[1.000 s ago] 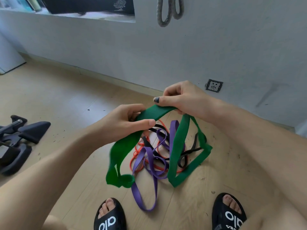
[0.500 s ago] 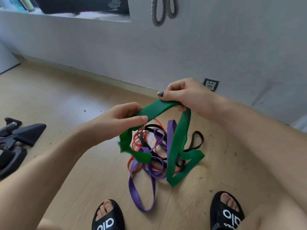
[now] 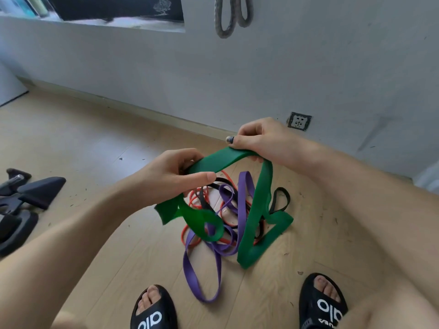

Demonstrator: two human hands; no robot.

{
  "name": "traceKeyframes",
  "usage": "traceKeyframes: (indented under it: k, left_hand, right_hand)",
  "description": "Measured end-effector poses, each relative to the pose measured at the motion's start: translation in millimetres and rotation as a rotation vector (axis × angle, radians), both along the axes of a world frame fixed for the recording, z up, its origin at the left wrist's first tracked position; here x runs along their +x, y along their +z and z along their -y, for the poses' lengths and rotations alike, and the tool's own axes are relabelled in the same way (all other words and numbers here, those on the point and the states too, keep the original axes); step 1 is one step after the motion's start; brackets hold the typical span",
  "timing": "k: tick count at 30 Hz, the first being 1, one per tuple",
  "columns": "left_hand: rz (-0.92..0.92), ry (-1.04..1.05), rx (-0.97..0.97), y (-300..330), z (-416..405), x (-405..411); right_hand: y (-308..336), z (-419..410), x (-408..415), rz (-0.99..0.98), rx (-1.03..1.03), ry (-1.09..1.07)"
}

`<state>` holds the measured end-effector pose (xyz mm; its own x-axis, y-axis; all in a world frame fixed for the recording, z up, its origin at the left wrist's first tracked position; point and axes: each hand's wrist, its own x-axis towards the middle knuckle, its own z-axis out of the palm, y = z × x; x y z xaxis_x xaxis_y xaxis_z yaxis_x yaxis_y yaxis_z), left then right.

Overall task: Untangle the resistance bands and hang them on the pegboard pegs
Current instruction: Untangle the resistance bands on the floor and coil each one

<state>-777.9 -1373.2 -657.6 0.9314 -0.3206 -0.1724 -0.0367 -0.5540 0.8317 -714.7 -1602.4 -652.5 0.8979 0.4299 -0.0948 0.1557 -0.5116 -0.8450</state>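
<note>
- Both hands hold the green band (image 3: 255,210) up over the floor (image 3: 83,148): left hand (image 3: 171,179) pinches one end, right hand (image 3: 259,141) grips the top.
- Its lower loops look caught in the purple band (image 3: 206,276), so lift slowly and shake them apart.
- Room is open leftward; the wall (image 3: 308,67) is close ahead.

One green resistance band (image 3: 255,217), one purple resistance band (image 3: 202,276), one thin red band (image 3: 190,241), one thin black band (image 3: 281,200), two hands, two black slides, one wall socket (image 3: 299,121), two grey loops (image 3: 231,17) on the wall
</note>
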Motion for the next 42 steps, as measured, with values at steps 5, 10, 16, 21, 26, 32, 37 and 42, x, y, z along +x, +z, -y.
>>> traceKeyframes:
  k: [5, 10, 16, 21, 26, 32, 37, 42]
  left_hand:
    - [0.075, 0.043, 0.044, 4, 0, -1]
    - [-0.027, 0.046, -0.073, 3, 3, -5]
    - [0.042, -0.024, -0.018, 1, -2, -6]
    - [-0.002, -0.075, 0.012, -7, -12, -5]
    - [0.068, -0.075, 0.191, -11, -14, 1]
    - [0.053, 0.066, 0.233, -19, -27, 6]
    - [-0.047, -0.027, 0.265, -20, -22, 1]
    - [-0.06, -0.03, 0.224, -13, -15, 3]
  right_hand:
    - [1, -7, -4, -0.039, 0.002, 0.027]
    - [-4, -21, -17, -0.05, 0.003, 0.109]
    - [-2, -25, -20, 0.01, -0.015, 0.144]
    - [3, -24, -17, -0.059, 0.105, 0.098]
    - [7, -19, -11, -0.042, 0.141, 0.032]
    - [12, 2, 0, -0.033, 0.201, -0.089]
    - [1, 14, 0, 0.032, -0.19, -0.033]
    - [-1, -6, -15, -0.095, -0.189, 0.141]
